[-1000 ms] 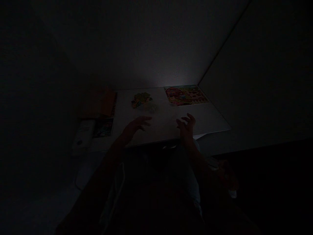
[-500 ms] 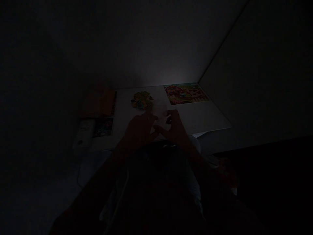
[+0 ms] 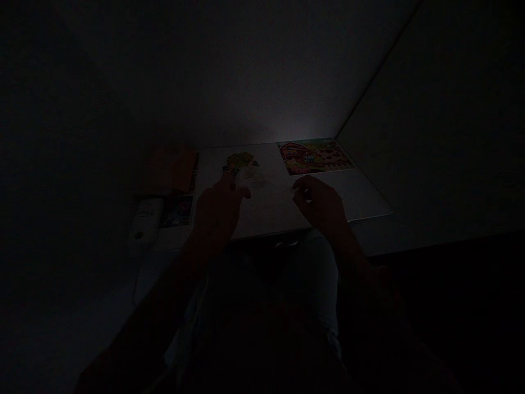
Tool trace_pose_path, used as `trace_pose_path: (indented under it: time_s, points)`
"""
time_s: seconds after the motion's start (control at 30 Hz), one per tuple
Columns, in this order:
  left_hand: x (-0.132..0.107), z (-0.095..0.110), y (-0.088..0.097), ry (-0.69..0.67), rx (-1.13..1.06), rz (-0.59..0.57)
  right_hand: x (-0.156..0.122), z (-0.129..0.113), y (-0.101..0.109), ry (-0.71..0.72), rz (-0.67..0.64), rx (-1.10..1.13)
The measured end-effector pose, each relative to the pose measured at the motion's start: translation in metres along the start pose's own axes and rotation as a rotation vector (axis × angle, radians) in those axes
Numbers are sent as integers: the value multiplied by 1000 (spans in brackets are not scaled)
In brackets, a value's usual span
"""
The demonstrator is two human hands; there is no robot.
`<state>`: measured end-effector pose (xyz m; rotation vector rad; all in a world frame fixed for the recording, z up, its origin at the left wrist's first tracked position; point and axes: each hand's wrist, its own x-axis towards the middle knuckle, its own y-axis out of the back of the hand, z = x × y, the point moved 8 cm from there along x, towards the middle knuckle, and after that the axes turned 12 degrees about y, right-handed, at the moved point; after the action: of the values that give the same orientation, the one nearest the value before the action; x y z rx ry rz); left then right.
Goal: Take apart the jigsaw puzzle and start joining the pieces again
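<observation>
Matt and smooth, the white rectangular tabletop [image 3: 268, 210] ran before me! The colourful rectangular farm-scene sheet [image 3: 315, 157] looked like printed paper or card, the hazy see-through film [image 3: 255, 177] like thin plastic, and my faded blue trousers [image 3: 315, 268] showed matt, denim-like cloth.

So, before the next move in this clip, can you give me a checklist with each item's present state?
1. Lighting bright enough to see detail: not ok, very dark.
2. Left hand and right hand both in view: ok.
3. Left hand touching the heap of colourful pieces: cannot tell; it is close by.
4. Right hand free of any object: cannot tell, fingertips too dim.
5. Farm picture flat on the table: ok.
</observation>
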<state>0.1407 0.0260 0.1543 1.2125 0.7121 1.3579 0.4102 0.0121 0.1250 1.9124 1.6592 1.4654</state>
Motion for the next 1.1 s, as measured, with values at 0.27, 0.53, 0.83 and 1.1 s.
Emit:
trace_pose_path:
  time_s: [0.27,0.53,0.83,1.1]
  points:
    - [-14,19,27,-226,-279,39,4,32,-21,-88,-27,444]
    - [-5,-74,-90,-215,-252,-105,-3,80,-95,-330,-232,809]
    - [8,-124,-141,43,-257,8,35,121,-111,-234,-361,664]
    - [5,-130,-155,44,-208,-4,90,188,-106,-197,-261,-205]
